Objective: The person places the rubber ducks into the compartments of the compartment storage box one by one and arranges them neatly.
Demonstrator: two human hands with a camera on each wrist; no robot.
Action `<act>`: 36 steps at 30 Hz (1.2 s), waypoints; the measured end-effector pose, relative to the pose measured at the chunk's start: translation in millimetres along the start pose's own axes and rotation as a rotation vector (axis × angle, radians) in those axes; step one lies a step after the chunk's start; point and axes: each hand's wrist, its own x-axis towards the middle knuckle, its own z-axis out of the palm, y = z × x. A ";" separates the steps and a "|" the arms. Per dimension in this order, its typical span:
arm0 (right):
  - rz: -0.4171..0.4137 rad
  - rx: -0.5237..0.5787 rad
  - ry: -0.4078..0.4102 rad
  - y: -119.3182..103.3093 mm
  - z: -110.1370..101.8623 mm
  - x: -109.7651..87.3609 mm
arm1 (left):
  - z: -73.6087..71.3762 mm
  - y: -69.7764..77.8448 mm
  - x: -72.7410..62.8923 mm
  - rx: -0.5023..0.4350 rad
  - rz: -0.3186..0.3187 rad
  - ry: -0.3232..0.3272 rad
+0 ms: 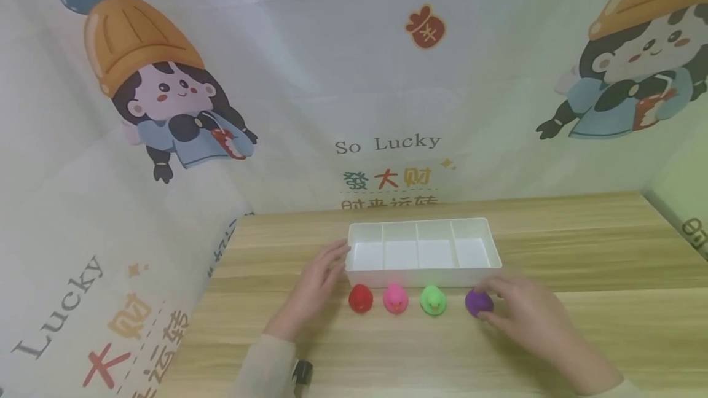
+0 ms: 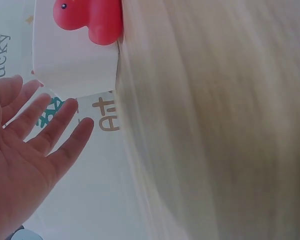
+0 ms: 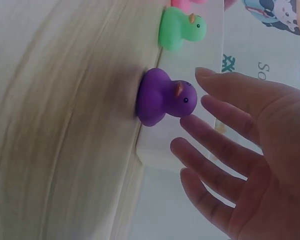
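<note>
Four small rubber ducks are avoided as a count here; several stand in a row along the front of a white divided box (image 1: 420, 278). From the left they are a red duck (image 1: 361, 298), a pink duck (image 1: 395, 298), a green duck (image 1: 433, 300) and a purple duck (image 1: 479, 303). My left hand (image 1: 318, 281) is at the box's left end, its fingers spread and holding nothing. Around the purple duck's right side reaches my right hand (image 1: 531, 312); in the right wrist view its relaxed fingers (image 3: 215, 135) are beside the duck's head, not closed round it.
The box's compartments hold no ducks. A small black object (image 1: 302, 372) lies by the left sleeve (image 1: 265, 364). Behind the wooden table (image 1: 597, 250) hangs a printed cloth (image 1: 310, 78) with cartoon figures and lettering.
</note>
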 end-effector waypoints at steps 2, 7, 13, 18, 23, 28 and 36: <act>0.002 0.001 -0.001 0.1 0.5 -1.0 | 0.2 -0.6 1.0 -0.004 -0.003 -0.001; 0.014 0.001 -0.011 -0.3 1.8 -2.5 | 0.1 -1.3 1.5 0.000 0.005 -0.005; 0.033 0.003 -0.029 -1.2 3.3 -3.1 | 1.4 -3.8 1.4 -0.009 0.007 0.000; 0.060 0.012 -0.042 -1.3 5.0 -3.5 | 4.0 -7.3 2.3 -0.012 0.002 0.007; 0.081 0.018 -0.044 -1.3 5.8 -3.3 | 5.7 -8.5 3.8 -0.018 0.009 0.015; 0.090 0.022 -0.049 -0.5 6.4 -2.9 | 4.5 -7.8 5.2 -0.036 0.011 0.000; 0.085 0.014 -0.030 2.4 8.4 -3.8 | 0.1 -10.5 11.3 -0.050 0.064 -0.045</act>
